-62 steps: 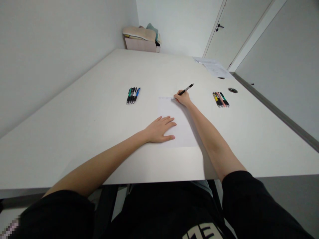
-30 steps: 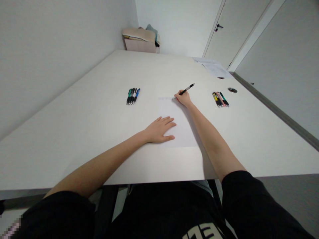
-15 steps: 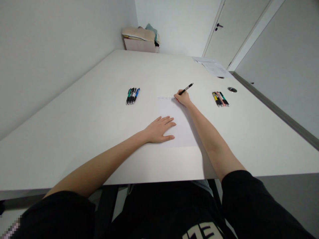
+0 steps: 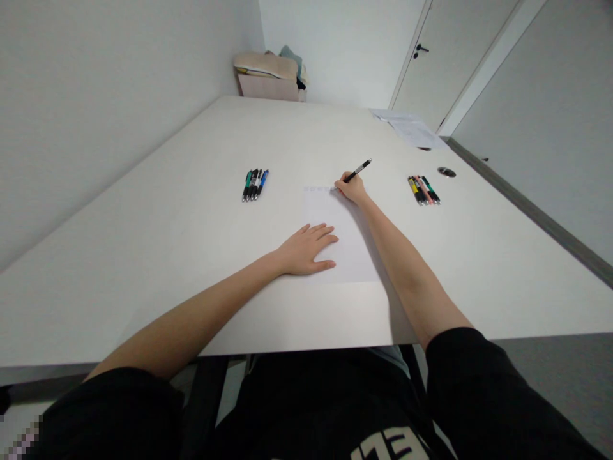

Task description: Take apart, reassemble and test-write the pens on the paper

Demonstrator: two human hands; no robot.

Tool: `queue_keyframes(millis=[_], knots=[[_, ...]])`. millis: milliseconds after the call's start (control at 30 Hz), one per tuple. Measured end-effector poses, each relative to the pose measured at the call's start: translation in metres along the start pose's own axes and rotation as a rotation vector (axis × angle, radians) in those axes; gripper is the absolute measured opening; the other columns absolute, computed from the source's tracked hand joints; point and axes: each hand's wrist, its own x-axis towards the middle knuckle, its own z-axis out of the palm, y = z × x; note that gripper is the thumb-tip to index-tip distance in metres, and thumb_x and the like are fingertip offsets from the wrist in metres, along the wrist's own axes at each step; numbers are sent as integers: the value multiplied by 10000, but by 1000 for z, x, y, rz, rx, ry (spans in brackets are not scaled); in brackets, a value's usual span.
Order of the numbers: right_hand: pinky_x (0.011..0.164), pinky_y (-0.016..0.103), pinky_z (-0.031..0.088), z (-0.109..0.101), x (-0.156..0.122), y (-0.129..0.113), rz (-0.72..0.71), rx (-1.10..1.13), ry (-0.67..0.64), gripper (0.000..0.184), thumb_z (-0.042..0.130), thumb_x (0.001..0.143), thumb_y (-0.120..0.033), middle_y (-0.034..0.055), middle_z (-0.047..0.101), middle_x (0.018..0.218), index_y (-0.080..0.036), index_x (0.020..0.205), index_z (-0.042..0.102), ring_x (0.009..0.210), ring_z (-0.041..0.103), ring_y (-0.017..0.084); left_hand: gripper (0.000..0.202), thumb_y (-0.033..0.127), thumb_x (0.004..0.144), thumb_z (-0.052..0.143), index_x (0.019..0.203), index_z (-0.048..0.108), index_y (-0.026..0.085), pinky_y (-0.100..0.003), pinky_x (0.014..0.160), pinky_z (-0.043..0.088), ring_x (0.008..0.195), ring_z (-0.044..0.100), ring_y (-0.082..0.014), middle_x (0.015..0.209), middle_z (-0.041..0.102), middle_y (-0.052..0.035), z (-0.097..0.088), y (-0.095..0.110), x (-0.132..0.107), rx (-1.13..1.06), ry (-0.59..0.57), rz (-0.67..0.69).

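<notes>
A white sheet of paper (image 4: 352, 265) lies on the white table (image 4: 182, 211) in front of me. Flat on its left part rests my left hand (image 4: 309, 250), fingers spread, holding nothing. My right hand (image 4: 351, 187) is closed around a black pen (image 4: 358, 170) near the sheet's top edge. The pen leans up to the right, and its tip end sits low at the paper beside a row of faint small marks (image 4: 318, 189). The marks are too small to read.
Several pens (image 4: 255, 185) lie side by side on the left, and several more pens (image 4: 424, 190) on the right. Beyond those are a round metal disc (image 4: 446, 172) in the tabletop and loose printed papers (image 4: 412, 130). A box with folded cloth (image 4: 268, 76) stands behind the far edge.
Almost nothing differs. The pen and my right hand have shifted very slightly at the row of marks; my left hand stays put on the paper.
</notes>
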Motion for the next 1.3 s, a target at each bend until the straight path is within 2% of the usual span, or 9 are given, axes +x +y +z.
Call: queue_keyframes(millis=[767, 1100, 1300], knots=[[641, 286, 420, 0, 1, -1, -5, -50, 27, 90, 517, 649, -212, -31, 505, 503, -217, 583, 456, 564, 488, 143, 635, 620, 866, 356, 1349, 373, 208, -513, 1096, 216, 1383, 232, -300, 1494, 285, -125, 0, 1, 0, -8, 3, -2], [647, 280, 396, -1, 1, -5, -7, -64, -8, 134, 527, 657, -183, -28, 475, 534, -215, 566, 434, 587, 463, 142, 627, 615, 867, 363, 1340, 382, 205, -518, 1095, 215, 1377, 247, -299, 1489, 295, -131, 0, 0, 0, -9, 11, 6], [672, 282, 379, -1, 0, -6, 2, -66, 31, 119, 521, 660, -172, -21, 472, 577, -215, 594, 431, 617, 459, 146, 620, 613, 865, 369, 1337, 386, 210, -526, 1089, 221, 1374, 249, -307, 1487, 299, -128, 1, 0, 0, -18, 13, 3]])
